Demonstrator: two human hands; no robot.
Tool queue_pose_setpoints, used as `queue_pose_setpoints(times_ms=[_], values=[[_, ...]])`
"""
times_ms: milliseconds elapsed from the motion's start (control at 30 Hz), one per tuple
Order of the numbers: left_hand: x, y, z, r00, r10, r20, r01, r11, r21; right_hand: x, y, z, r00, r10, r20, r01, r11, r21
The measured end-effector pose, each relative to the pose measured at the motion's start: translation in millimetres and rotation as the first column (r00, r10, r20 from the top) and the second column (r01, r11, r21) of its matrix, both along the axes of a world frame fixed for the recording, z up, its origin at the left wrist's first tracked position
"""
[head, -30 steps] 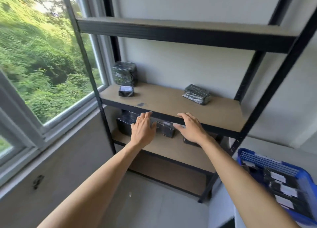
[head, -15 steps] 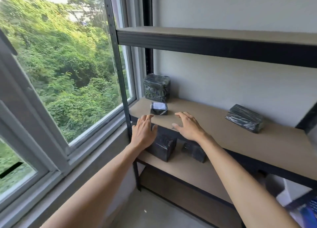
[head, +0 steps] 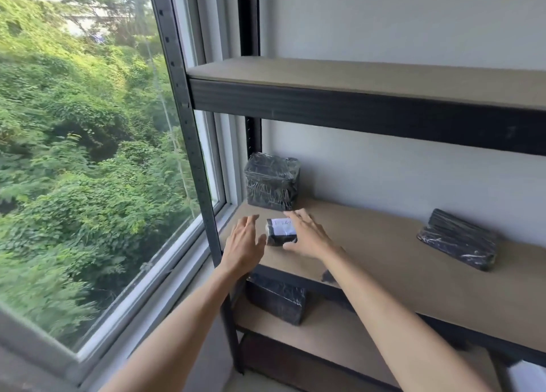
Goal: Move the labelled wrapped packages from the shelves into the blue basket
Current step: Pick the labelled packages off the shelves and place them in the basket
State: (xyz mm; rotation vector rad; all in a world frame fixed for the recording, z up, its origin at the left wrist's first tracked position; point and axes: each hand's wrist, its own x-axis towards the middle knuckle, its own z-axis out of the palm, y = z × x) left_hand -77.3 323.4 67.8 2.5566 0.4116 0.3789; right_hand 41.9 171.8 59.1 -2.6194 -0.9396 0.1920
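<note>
- I count four dark plastic-wrapped packages, three on the middle shelf board and one on the board below.
- Only one carries a visible label: the small black wrapped package with a white paper label on top (head: 281,231), near the front left corner of the brown fibreboard middle shelf (head: 384,261).
- That small labelled package lies flat, label up. It looks roughly as wide as it is deep, so I cannot name a clear long axis.
- The tall boxy package in grey-black stretch film (head: 271,185) stands upright at the back left of the same shelf, just behind the labelled one, apart from it.
- The flat oblong black wrapped package (head: 459,239) lies toward the right, well apart from the others, its long axis running diagonally from back left to front right.
- The black wrapped block on the lower shelf (head: 277,301) sits under the front left corner, partly hidden by the black metal shelf rail (head: 295,276).
- I see two hands, both bare. My left hand (head: 243,245) is spread, fingers straight, just left of the labelled package, holding nothing.
- My right hand (head: 305,235) is likewise spread over the package's right side, fingers extended, thumb at its front edge; whether it touches I cannot tell.
- One upper fibreboard shelf (head: 369,78) sits above.
- One large window with a grey frame (head: 88,155) at left shows green trees.
</note>
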Motion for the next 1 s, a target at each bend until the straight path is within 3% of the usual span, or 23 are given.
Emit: queue_pose_setpoints(times_ms=[233, 500, 733, 1000], values=[[28.2, 42.8, -12.8, 0.992, -0.125, -0.001, 0.125, 0.992, -0.011, 21.5, 35.9, -23.7, 0.987, -0.085, -0.138, 0.09, 0.996, 0.025], [44.8, 52.1, -13.4, 0.974, -0.221, 0.047, 0.22, 0.975, 0.024, 16.5, 24.4, -20.0, 0.972, -0.233, 0.036, 0.229, 0.969, 0.091], [51.6, 7.5, -0.6, 0.936, -0.335, 0.106, 0.33, 0.942, 0.066, -9.5, -53.5, -3.2, 0.889, -0.432, 0.151, 0.397, 0.892, 0.216], [46.5, -111.6, 17.5, 0.821, -0.552, 0.145, 0.546, 0.834, 0.085, -71.8, -191.7, 19.0, 0.753, -0.633, 0.18, 0.606, 0.773, 0.185]])
